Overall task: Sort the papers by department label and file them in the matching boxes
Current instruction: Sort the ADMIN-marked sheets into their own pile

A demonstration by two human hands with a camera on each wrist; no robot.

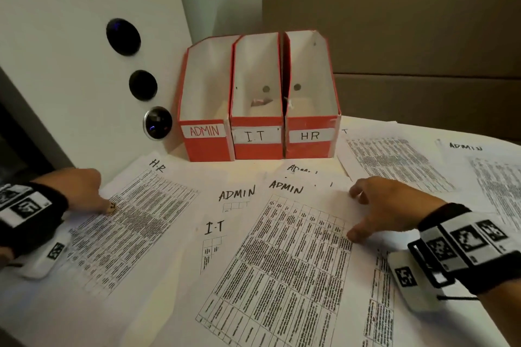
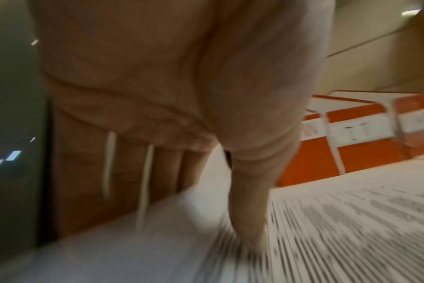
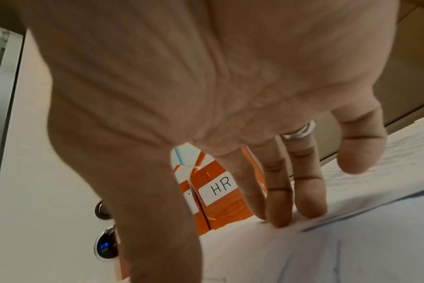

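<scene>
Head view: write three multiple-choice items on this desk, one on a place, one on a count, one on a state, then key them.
1. Which box stands in the middle of the row?
A. ADMIN
B. IT
C. HR

2. How many red boxes stand at the back?
A. Two
B. Three
C. Four

3. What is the left hand doing?
A. Pressing a fingertip on the HR sheet
B. Holding a sheet in the air
C. Reaching into a box

Key:
1 B: the IT box sits between the ADMIN box and the HR box.
2 B: three labelled boxes stand side by side.
3 A: the left hand has a fingertip down on the HR sheet, which lies flat on the desk; the right hand rests spread on the ADMIN sheet.
</scene>
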